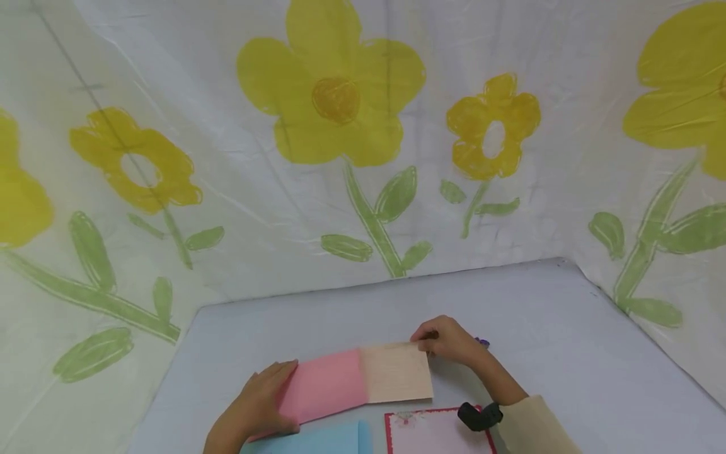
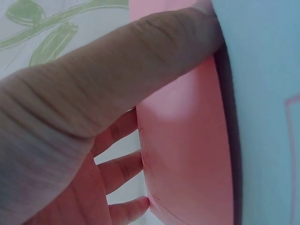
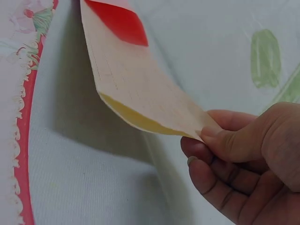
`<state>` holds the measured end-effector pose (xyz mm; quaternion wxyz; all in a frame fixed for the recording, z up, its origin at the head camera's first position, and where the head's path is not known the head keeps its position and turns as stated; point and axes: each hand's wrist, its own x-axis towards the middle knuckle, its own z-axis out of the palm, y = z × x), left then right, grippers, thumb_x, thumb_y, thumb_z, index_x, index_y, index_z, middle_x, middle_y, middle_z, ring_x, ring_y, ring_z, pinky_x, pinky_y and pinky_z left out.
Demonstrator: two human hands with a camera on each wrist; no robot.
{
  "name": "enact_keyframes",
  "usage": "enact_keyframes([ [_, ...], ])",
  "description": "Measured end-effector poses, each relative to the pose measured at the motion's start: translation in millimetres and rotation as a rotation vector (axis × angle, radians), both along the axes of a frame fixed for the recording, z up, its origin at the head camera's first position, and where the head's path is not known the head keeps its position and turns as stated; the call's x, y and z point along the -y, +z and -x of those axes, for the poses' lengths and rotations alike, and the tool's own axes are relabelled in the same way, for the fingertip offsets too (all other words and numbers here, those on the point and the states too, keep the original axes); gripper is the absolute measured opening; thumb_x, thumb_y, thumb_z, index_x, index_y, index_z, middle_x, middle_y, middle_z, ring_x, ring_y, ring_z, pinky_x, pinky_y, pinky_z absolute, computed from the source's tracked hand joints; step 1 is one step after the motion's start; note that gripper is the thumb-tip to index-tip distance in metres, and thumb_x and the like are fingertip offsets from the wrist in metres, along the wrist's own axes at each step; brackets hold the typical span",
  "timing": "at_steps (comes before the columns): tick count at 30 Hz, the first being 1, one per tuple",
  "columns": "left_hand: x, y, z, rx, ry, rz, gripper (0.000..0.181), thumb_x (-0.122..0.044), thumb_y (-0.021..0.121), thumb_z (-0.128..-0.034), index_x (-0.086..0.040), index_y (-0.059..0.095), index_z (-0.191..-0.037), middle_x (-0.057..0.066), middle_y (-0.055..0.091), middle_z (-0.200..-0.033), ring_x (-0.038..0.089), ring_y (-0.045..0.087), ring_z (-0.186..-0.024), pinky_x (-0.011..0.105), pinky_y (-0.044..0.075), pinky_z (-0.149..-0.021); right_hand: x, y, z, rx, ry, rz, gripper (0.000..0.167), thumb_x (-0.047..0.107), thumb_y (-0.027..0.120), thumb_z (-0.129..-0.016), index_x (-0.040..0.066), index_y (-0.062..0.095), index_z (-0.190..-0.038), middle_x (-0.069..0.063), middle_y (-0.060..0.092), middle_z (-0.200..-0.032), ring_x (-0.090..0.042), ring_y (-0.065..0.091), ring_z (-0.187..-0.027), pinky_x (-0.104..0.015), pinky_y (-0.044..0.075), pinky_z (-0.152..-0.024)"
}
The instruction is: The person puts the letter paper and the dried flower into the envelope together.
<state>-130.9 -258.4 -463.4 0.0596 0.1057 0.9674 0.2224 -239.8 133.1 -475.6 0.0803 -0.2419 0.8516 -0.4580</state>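
A pink envelope (image 1: 326, 386) lies slanted across the table, with a cream folded card (image 1: 397, 373) reaching out from its right end. My left hand (image 1: 258, 398) holds the envelope's left end, thumb on the near edge and fingers at the far edge. In the left wrist view the thumb presses against the pink paper (image 2: 187, 136). My right hand (image 1: 448, 340) pinches the card's far right corner between thumb and fingers. The right wrist view shows the card (image 3: 136, 79) bowed, its two layers parted at the end around a yellowish inside. How deep the card sits in the envelope is hidden.
A light blue envelope (image 1: 317, 439) lies just in front of the pink one. To its right is a pale pink sheet with a red border (image 1: 442, 432), under the right wrist's black strap (image 1: 479, 417). A small purple object (image 1: 483, 343) shows behind the right hand. Flower-printed sheeting (image 1: 227, 265) rises behind the table.
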Motion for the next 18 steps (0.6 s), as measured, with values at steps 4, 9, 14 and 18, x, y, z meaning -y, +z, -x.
enact_keyframes([
  [4,-0.9,0.7,-0.9,0.000,0.000,-0.005,0.104,-0.031,0.099,-0.0537,-0.001,0.053,-0.143,0.016,0.054,-0.141,0.042,0.039,-0.138,0.068,0.022,-0.113,3.1,-1.2,3.1,-0.002,0.013,-0.004,0.012,-0.006,0.069,-0.089,0.003,0.076,-0.093,-0.001,0.069,-0.084,-0.012,0.059,-0.066,-0.026,0.054,-0.055],
  [9,-2.1,1.5,-0.1,0.003,0.008,0.002,0.104,-0.028,0.099,-0.0529,-0.002,0.053,-0.142,0.018,0.054,-0.142,0.042,0.039,-0.138,0.068,0.021,-0.113,6.7,-1.1,4.4,-0.015,0.020,-0.004,0.010,-0.003,0.069,-0.091,0.002,0.077,-0.094,-0.004,0.070,-0.086,-0.011,0.059,-0.065,-0.025,0.053,-0.054],
  [14,-4.5,2.5,1.8,0.044,0.030,0.024,0.103,-0.028,0.099,-0.0537,-0.003,0.053,-0.143,0.017,0.053,-0.143,0.041,0.038,-0.139,0.067,0.021,-0.114,10.8,-2.0,3.7,-0.038,0.032,-0.007,0.007,0.000,0.071,-0.091,0.002,0.077,-0.093,-0.006,0.070,-0.085,-0.011,0.057,-0.065,-0.024,0.051,-0.054],
  [18,-5.1,2.4,2.2,0.059,0.043,0.027,0.103,-0.028,0.099,-0.0543,-0.004,0.053,-0.143,0.015,0.053,-0.143,0.041,0.037,-0.140,0.067,0.020,-0.114,16.4,-3.6,3.4,-0.054,0.013,-0.036,0.007,0.000,0.072,-0.089,0.003,0.076,-0.093,-0.004,0.070,-0.085,-0.012,0.058,-0.069,-0.025,0.052,-0.058],
])
